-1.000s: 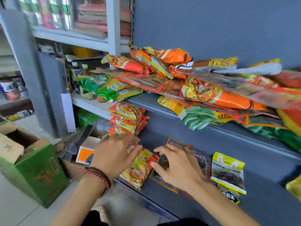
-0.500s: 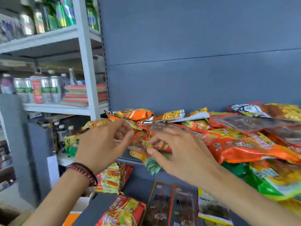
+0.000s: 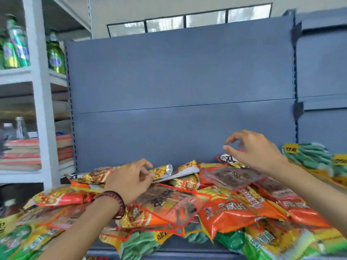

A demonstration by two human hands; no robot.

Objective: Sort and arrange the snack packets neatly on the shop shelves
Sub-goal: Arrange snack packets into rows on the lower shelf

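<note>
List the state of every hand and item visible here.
snack packets, heaped untidily, some overhanging the shelf edge
left hand, fingers curled at a yellow packet; grip unclear
right hand, hovers above the packets, holding nothing
green bottles, upright on the white rack

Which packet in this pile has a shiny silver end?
The small yellow packet at the back, right by the left hand. Its crimped end is bare silver foil; the packets around it are printed red, orange or green.
</note>
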